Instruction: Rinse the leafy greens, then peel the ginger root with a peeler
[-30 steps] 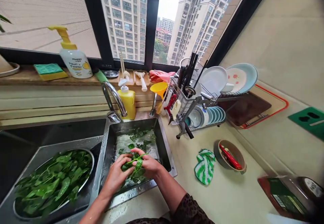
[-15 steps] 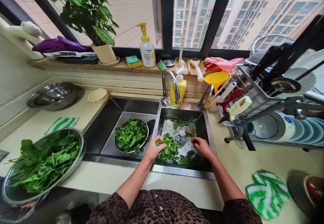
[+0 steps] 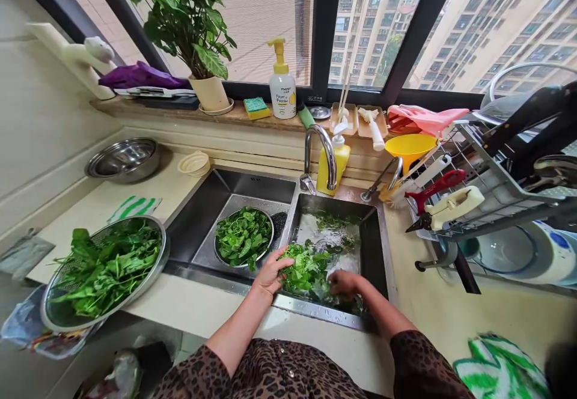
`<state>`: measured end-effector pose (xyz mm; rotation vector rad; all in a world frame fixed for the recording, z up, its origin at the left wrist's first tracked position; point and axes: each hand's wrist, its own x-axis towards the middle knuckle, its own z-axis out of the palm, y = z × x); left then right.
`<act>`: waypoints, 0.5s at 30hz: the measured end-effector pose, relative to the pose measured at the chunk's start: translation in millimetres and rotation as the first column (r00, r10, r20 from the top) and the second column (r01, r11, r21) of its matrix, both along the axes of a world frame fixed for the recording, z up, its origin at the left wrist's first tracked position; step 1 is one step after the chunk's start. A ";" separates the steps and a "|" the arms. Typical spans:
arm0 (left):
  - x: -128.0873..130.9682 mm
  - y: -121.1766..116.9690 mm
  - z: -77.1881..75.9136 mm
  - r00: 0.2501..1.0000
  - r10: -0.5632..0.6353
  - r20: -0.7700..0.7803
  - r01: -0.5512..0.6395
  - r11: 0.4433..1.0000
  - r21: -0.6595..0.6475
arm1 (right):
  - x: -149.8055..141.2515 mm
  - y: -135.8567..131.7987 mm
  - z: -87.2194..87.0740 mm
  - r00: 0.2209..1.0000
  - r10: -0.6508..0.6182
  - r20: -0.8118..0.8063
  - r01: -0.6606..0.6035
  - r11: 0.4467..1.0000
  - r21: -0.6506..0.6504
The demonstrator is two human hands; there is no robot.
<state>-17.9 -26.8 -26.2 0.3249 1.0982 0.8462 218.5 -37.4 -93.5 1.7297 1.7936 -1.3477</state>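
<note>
A loose bunch of wet leafy greens point(image 3: 307, 267) is gripped by my left hand point(image 3: 271, 271) over the front left of the right sink basin point(image 3: 376, 249). My right hand point(image 3: 346, 283) is low in the same basin, just right of the bunch, its fingers curled down among leaves at the water. Blur and leaves hide its fingertips, so what they hold cannot be made out. More leaves float in the water point(image 3: 318, 229) toward the back. In the left basin point(image 3: 192, 234) stands a round bowl of greens point(image 3: 244, 237).
A large colander point(image 3: 157, 267) heaped with greens rests on the left counter. Behind the basins rises the faucet point(image 3: 332, 167), beside a yellow bottle point(image 3: 340, 164). A dish rack point(image 3: 509, 201) stands at right, above a green-striped cloth point(image 3: 500, 366). Steel bowls point(image 3: 124, 161) sit back left.
My right hand has moved down and left, toward the bunch, into the leaves at the front. My left hand keeps its hold on the greens. The view has shifted slightly left.
</note>
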 end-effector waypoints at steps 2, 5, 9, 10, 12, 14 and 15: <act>-0.1 -3.7 -5.8 1.000 0.002 -0.005 -0.002 0.999 -0.036 | 11.9 20.8 7.9 0.997 -0.068 -0.045 0.073 0.990 0.117; 3.2 -9.6 -9.7 1.000 -0.018 -0.005 0.018 0.997 -0.075 | 22.5 63.7 17.7 0.984 -0.162 -0.069 0.175 0.928 0.329; 7.9 -15.6 -8.6 1.000 -0.015 0.008 0.015 0.995 -0.103 | 16.3 117.3 15.1 0.976 -0.217 -0.020 0.201 0.859 0.470; 8.3 -16.7 -8.1 1.000 -0.013 0.014 0.014 0.995 -0.102 | 12.2 126.4 11.3 0.975 -0.222 0.005 0.194 0.861 0.469; 8.0 -18.5 -7.7 1.000 -0.009 0.023 0.012 0.995 -0.101 | 3.5 138.2 1.8 0.973 -0.222 0.061 0.172 0.879 0.445; 6.9 -19.7 -8.9 1.000 0.009 0.022 -0.006 0.993 -0.116 | -2.6 142.7 -7.0 0.975 -0.196 0.103 0.137 0.899 0.416; 6.3 -20.1 -10.2 0.999 0.027 0.019 -0.025 0.991 -0.129 | -3.6 143.1 -9.9 0.977 -0.178 0.114 0.117 0.905 0.409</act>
